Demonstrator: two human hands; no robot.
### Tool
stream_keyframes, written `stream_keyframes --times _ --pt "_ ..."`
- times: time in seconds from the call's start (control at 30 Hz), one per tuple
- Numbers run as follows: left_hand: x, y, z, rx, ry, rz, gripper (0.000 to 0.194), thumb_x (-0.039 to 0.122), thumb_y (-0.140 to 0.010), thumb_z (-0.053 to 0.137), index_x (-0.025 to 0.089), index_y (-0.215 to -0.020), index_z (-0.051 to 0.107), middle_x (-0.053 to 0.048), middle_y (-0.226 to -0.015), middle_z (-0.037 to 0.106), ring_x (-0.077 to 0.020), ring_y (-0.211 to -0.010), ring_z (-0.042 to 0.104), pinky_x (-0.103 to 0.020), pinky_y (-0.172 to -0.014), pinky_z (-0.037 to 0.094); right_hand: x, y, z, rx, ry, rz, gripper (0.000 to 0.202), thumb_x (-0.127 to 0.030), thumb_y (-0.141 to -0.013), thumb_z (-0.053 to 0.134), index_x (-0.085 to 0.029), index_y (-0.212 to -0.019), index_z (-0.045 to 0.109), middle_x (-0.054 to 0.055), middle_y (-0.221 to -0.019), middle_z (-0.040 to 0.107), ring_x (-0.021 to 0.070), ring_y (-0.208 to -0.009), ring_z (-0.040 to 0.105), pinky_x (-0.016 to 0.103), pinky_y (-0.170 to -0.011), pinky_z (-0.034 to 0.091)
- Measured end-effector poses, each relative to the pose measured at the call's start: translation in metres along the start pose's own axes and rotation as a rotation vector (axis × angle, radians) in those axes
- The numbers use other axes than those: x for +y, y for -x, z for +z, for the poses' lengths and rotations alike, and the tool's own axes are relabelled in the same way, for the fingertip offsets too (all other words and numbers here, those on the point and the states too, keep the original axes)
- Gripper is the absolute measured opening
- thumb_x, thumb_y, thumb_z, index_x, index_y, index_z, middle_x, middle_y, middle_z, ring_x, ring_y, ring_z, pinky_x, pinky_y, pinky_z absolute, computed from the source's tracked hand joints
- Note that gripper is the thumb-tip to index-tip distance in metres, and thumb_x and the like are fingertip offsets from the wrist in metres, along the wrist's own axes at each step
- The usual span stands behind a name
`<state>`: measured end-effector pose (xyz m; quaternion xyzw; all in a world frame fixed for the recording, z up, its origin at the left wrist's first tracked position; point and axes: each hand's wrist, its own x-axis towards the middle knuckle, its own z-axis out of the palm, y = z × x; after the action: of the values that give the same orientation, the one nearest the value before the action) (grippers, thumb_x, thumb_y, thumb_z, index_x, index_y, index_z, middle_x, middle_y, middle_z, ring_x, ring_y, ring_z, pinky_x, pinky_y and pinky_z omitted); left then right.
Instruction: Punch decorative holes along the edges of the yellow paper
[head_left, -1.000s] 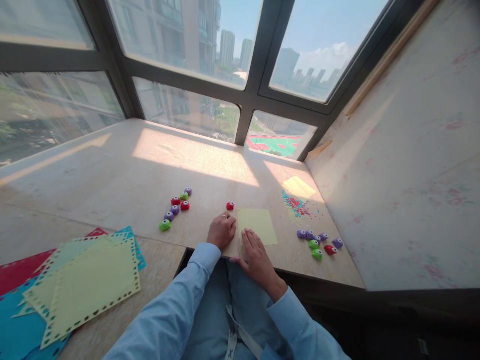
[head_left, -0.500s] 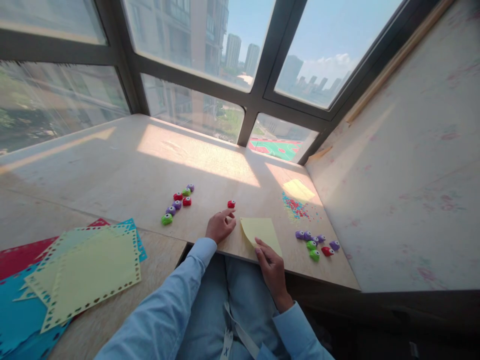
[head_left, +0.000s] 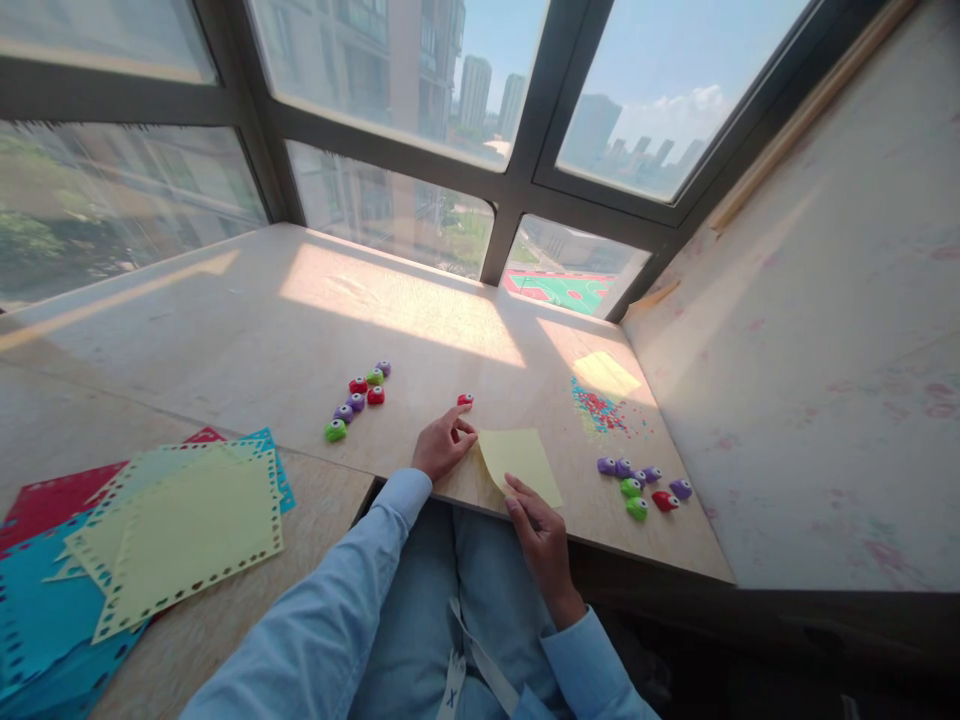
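Pale-yellow paper sheet point(head_left: 523, 458): loc.?

Near edge of wooden tabletop point(head_left: 247, 370), in front of person, btwn the two hands. Near L portion curls up off surface; far R portion approx. flat.

R hand point(head_left: 538, 530) status?

Grasping sheet at its near edge, pinched btwn thumb & fingers.

And L hand point(head_left: 444, 443)?

Thumb & fingers part-curled, right by sheet's far L corner. Index fingertip extends to red craft punch point(head_left: 466, 399), eye-like dot on it. Contact w/ either: can't tell. Same for whether anything's gripped.

Other pcs.?

To L, slanting row of craft punches point(head_left: 355, 402), red/green/purple. To R, 2nd cluster point(head_left: 631, 488), same colours, just nearer than confetti pile point(head_left: 600, 412).

Paper stock?

L foreground: overlapping sheets, punched borders; yellow sheet point(head_left: 199, 540) on top, blue sheet point(head_left: 45, 610) & red sheet point(head_left: 64, 500) partly under.
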<state>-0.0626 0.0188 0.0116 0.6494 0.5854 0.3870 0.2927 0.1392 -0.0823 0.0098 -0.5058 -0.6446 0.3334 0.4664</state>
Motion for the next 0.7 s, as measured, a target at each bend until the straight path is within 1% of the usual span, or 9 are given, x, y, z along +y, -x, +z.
stream_keyframes --times 0.23,0.43,0.6,0.7 --pt "0.0 0.0 0.0 0.013 0.038 0.003 0.053 0.021 -0.077 0.065 0.021 -0.128 0.052 0.002 -0.09 0.073 -0.0106 -0.061 0.06 -0.025 -0.065 0.048 0.002 0.003 -0.001 -0.013 0.024 -0.018 0.023 -0.034 -0.09 0.058 -0.023 -0.101 0.076 0.009 -0.118 0.071 0.0249 -0.113 0.065 0.045 -0.102 0.05" --pt "-0.001 0.0 0.001 0.019 0.073 -0.004 0.05 0.021 -0.077 0.065 0.02 -0.126 0.053 0.001 -0.088 0.073 -0.0108 -0.061 0.06 -0.025 -0.064 0.048 0.003 0.002 -0.001 -0.03 0.05 -0.042 0.023 -0.032 -0.091 0.057 -0.023 -0.103 0.075 0.009 -0.119 0.07 0.0249 -0.114 0.064 0.046 -0.102 0.05" --pt "-0.003 0.001 0.002 0.037 0.085 0.004 0.046 0.02 -0.077 0.064 0.02 -0.122 0.056 0.001 -0.086 0.072 -0.0104 -0.061 0.059 -0.024 -0.062 0.048 0.0 -0.002 -0.01 -0.111 0.069 -0.11 0.027 -0.03 -0.089 0.062 -0.026 -0.114 0.071 0.008 -0.127 0.066 0.0256 -0.121 0.059 0.048 -0.105 0.048" --pt "-0.003 0.001 0.001 0.028 0.069 0.012 0.043 0.02 -0.077 0.063 0.021 -0.119 0.058 0.002 -0.085 0.072 -0.01 -0.06 0.058 -0.023 -0.062 0.048 -0.004 -0.008 -0.017 -0.132 0.068 -0.158 0.031 -0.03 -0.09 0.061 -0.026 -0.119 0.069 0.008 -0.129 0.065 0.0249 -0.122 0.059 0.047 -0.105 0.048"
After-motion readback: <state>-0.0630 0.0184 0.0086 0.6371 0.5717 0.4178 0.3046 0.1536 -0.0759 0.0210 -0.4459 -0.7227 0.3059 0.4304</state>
